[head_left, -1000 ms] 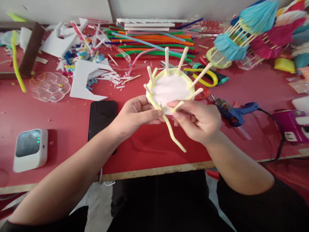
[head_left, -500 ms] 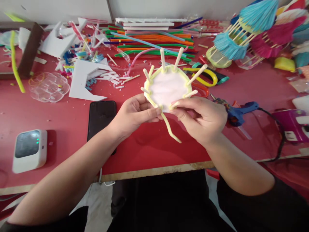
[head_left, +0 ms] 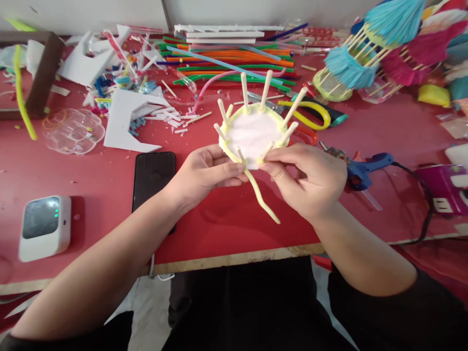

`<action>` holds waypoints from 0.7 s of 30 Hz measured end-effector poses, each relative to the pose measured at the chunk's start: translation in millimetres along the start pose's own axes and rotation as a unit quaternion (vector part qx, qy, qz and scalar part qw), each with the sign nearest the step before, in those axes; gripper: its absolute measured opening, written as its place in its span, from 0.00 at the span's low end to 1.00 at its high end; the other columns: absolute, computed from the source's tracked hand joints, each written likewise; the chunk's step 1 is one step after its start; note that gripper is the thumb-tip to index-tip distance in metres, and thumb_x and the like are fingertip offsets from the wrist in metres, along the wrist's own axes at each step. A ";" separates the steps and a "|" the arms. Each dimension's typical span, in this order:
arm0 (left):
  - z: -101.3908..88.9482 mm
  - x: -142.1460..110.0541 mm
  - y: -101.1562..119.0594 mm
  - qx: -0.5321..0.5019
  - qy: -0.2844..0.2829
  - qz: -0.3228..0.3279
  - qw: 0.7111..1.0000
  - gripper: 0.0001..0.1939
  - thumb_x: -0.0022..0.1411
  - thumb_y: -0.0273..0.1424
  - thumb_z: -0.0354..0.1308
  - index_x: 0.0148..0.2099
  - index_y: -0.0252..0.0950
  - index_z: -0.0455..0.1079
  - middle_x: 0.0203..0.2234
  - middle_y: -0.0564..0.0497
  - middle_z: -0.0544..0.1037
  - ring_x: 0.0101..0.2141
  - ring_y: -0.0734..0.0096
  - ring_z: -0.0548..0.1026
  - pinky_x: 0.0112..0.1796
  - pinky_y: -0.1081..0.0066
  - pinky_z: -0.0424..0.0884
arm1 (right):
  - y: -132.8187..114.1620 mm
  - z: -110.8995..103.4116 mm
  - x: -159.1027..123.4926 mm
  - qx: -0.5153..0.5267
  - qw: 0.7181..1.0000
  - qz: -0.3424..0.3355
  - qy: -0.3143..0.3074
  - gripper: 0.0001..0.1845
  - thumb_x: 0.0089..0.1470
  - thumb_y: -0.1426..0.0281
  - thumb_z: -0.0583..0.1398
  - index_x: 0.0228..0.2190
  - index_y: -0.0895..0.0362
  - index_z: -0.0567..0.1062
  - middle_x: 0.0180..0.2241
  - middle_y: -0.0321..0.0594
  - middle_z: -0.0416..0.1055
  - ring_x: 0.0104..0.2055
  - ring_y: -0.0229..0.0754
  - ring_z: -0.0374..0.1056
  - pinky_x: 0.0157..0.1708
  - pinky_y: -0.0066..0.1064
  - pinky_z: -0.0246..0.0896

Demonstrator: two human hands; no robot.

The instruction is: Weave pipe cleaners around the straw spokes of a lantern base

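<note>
Between my hands, above the table, is a white foam disc (head_left: 254, 134) with several pale wooden sticks standing up around its rim. A pale yellow pipe cleaner (head_left: 260, 197) runs along the edge among the sticks, and its loose end hangs down at the near side. My left hand (head_left: 215, 170) grips the near left edge, thumb on top where the loose end leaves the disc, fingers underneath. Thumb and forefinger of my right hand (head_left: 305, 175) pinch the near right edge at the pipe cleaner beside a stick; what lies exactly between those fingertips is partly hidden.
Behind the disc lie scissors with yellow handles (head_left: 310, 117) and a pile of coloured pipe cleaners (head_left: 234, 61). A blue glue gun (head_left: 365, 170) is at right, near stick-and-paper lanterns (head_left: 351, 68). Left are a phone (head_left: 153, 175), foam offcuts (head_left: 122, 122) and a white device (head_left: 46, 226).
The disc has shifted slightly left and its tilt has changed. My right hand has moved a little right, its fingertips staying at the near right edge. The left hand keeps its hold.
</note>
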State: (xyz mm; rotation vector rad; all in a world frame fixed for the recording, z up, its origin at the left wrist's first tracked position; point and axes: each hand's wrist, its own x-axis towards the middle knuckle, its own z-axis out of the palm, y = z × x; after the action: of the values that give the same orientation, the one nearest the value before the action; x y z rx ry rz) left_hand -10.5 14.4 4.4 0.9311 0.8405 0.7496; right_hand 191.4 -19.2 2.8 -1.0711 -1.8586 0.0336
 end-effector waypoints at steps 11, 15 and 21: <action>3.4 -0.2 5.1 -0.041 0.002 -0.032 0.999 0.08 0.51 0.25 0.72 0.37 0.33 0.80 0.27 0.54 0.83 0.26 0.78 0.81 0.30 0.84 0.78 | -0.8 0.8 1.5 -0.015 0.999 -0.040 0.000 0.07 0.60 0.78 0.60 0.37 0.55 0.76 0.30 0.37 0.77 0.29 0.37 0.73 0.29 0.28 0.70; 4.4 -1.1 7.1 -0.028 0.022 -0.045 0.998 0.07 0.53 0.24 0.70 0.37 0.33 0.80 0.27 0.53 0.83 0.27 0.77 0.82 0.31 0.84 0.78 | 0.1 0.0 1.1 -0.031 0.999 -0.037 -0.012 0.08 0.60 0.77 0.60 0.37 0.52 0.76 0.29 0.35 0.77 0.25 0.36 0.69 0.26 0.29 0.67; 4.3 -0.2 6.9 -0.034 0.023 -0.059 0.997 0.07 0.52 0.24 0.70 0.36 0.32 0.80 0.26 0.52 0.83 0.28 0.75 0.82 0.31 0.83 0.78 | -1.6 -0.5 1.4 -0.026 0.999 -0.020 -0.015 0.08 0.60 0.77 0.61 0.36 0.51 0.77 0.28 0.33 0.76 0.24 0.35 0.68 0.27 0.29 0.66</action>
State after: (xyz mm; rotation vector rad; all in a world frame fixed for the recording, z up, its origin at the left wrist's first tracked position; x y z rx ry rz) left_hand -8.1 15.4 12.1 0.7985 0.8972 0.6952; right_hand 190.5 -19.5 4.8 -1.0750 -1.9161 -0.0229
